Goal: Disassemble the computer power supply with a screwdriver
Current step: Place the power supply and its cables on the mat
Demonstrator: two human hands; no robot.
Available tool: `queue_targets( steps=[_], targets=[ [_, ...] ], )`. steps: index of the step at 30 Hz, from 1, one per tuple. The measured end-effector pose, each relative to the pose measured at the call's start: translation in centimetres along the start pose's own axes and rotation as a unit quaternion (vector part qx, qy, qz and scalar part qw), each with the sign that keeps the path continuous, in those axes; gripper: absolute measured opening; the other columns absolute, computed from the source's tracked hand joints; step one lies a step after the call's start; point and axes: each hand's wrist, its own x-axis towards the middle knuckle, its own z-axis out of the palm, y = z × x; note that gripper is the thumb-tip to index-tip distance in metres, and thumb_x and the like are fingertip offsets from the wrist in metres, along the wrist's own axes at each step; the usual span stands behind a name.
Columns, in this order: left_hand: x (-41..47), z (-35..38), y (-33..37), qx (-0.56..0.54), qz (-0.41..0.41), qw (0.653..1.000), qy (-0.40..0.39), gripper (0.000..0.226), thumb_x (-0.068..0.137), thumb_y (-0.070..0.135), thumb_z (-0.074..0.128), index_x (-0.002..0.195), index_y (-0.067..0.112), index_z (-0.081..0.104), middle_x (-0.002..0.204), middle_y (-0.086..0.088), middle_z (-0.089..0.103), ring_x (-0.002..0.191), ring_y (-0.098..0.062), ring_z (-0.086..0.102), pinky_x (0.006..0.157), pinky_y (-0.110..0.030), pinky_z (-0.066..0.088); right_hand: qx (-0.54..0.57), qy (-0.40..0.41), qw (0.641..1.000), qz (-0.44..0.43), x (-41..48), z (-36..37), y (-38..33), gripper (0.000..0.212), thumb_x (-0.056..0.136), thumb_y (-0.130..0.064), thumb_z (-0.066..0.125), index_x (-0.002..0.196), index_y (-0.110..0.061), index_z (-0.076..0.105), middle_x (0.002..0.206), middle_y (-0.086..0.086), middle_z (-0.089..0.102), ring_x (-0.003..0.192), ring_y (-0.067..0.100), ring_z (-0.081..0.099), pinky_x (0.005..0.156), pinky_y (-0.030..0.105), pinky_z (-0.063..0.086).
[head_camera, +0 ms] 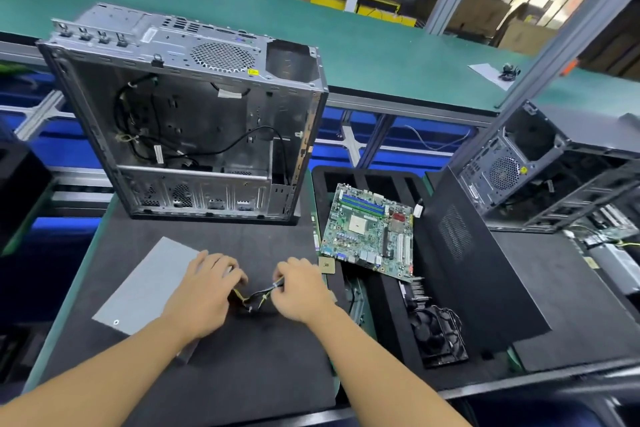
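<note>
A grey metal power supply box point(145, 284) lies flat on the black mat point(214, 367) at the front left. My left hand point(204, 291) rests on its right end, fingers curled over the edge where the cables come out. A bundle of black and yellow cables point(254, 298) runs from there to my right hand point(298, 291), which pinches the bundle near a white tie. No screwdriver is visible.
An empty open computer case point(187, 121) stands upright behind the mat. A green motherboard point(370, 232) and a small CPU chip point(327, 265) lie in a black foam tray point(381, 315) on the right, beside a black fan point(438, 336), a black side panel point(474, 267) and another case point(540, 170).
</note>
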Motion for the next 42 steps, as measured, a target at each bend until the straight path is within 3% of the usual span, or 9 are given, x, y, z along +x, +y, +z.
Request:
queue_targets(
  steps=[6,12,20,22,25,29,33,36,42],
  targets=[
    [-1.5,-0.7,-0.2,-0.009,0.083,0.996,-0.040,0.060,0.061,0.012,0.061,0.118,0.029,0.061,0.121,0.005,0.058,0.118,-0.019,0.055,0.117,-0.038,0.016,0.044,-0.085,0.990,0.102,1.6,0.2,-1.6,0.025,0.077,-0.019,0.048,0.095,-0.026,0.063,0.111,0.004,0.058,0.105,0.030,0.054,0.087,0.035,0.045],
    [-3.2,-1.2,-4.1,-0.022,-0.223,0.968,-0.115,0.119,0.066,0.095,0.026,0.158,0.026,-0.006,0.165,0.002,-0.018,0.151,-0.018,-0.019,0.117,-0.055,-0.010,-0.034,0.007,0.981,0.191,2.3,1.7,-1.3,0.034,0.087,-0.016,0.044,0.112,-0.029,0.063,0.117,0.004,0.051,0.114,0.030,0.046,0.096,0.037,0.038],
    [-4.8,-2.4,-8.2,-0.129,-0.244,0.952,-0.132,0.116,0.061,0.096,0.035,0.153,0.042,-0.008,0.157,0.008,0.019,0.139,-0.018,0.033,0.100,-0.045,0.042,0.050,0.160,0.986,0.006,5.5,0.0,-5.1,0.034,0.080,0.013,0.050,0.089,-0.011,0.074,0.117,0.010,0.062,0.117,0.034,0.052,0.110,0.046,0.030],
    [-5.0,-2.3,-8.3,-0.120,-0.231,0.958,-0.116,0.113,0.063,0.096,0.031,0.154,0.040,-0.007,0.152,0.010,0.027,0.134,-0.017,0.038,0.095,-0.042,0.046,-0.014,0.105,0.993,-0.044,6.3,-0.4,-5.7,0.040,0.080,0.015,0.050,0.103,-0.009,0.072,0.143,0.012,0.049,0.140,0.035,0.033,0.120,0.046,0.003],
    [-5.1,-2.0,-8.5,-0.107,-0.218,0.965,-0.102,0.112,0.068,0.094,0.029,0.156,0.035,-0.006,0.150,0.009,0.029,0.131,-0.017,0.042,0.092,-0.039,0.047,-0.122,0.023,0.992,-0.016,7.2,-0.8,-5.2,0.062,0.084,0.009,0.053,0.141,-0.015,0.048,0.163,0.006,0.010,0.150,0.031,0.004,0.117,0.045,0.010],
    [-5.0,-1.6,-8.7,-0.094,-0.212,0.969,-0.087,0.106,0.072,0.092,0.030,0.155,0.035,0.000,0.146,0.009,0.033,0.127,-0.017,0.046,0.087,-0.039,0.048,0.054,-0.023,0.995,0.084,5.7,-0.8,-4.7,0.060,0.091,0.009,0.041,0.146,-0.014,0.038,0.160,0.003,0.022,0.141,0.024,0.033,0.100,0.031,0.037],
    [-4.9,-1.1,-8.9,-0.084,-0.203,0.973,-0.068,0.083,0.075,0.088,0.029,0.148,0.053,0.009,0.139,0.011,0.035,0.120,-0.017,0.049,0.079,-0.038,0.045,0.213,-0.016,0.973,0.089,3.9,0.9,-6.2,0.016,0.094,-0.019,0.054,0.107,-0.016,0.064,0.108,0.005,0.062,0.091,0.018,0.059,0.083,0.028,0.046],
    [-4.9,-1.0,-8.8,-0.094,-0.210,0.972,-0.048,0.077,0.077,0.084,0.032,0.146,0.055,0.013,0.136,0.014,0.037,0.116,-0.016,0.052,0.075,-0.036,0.043,0.356,-0.137,0.916,0.123,3.2,2.1,-7.1,0.018,0.093,-0.024,0.062,0.104,-0.011,0.061,0.091,0.004,0.059,0.073,0.016,0.054,0.062,0.026,0.050],
    [-4.8,-1.1,-8.9,-0.115,-0.216,0.969,-0.033,0.075,0.075,0.083,0.038,0.142,0.055,0.019,0.134,0.017,0.040,0.112,-0.015,0.056,0.074,-0.036,0.043,0.567,-0.136,0.796,0.162,2.8,3.1,-7.0,0.007,0.095,-0.003,0.058,0.100,-0.007,0.056,0.086,0.005,0.053,0.075,0.015,0.052,0.069,0.028,0.048]
  ],
)
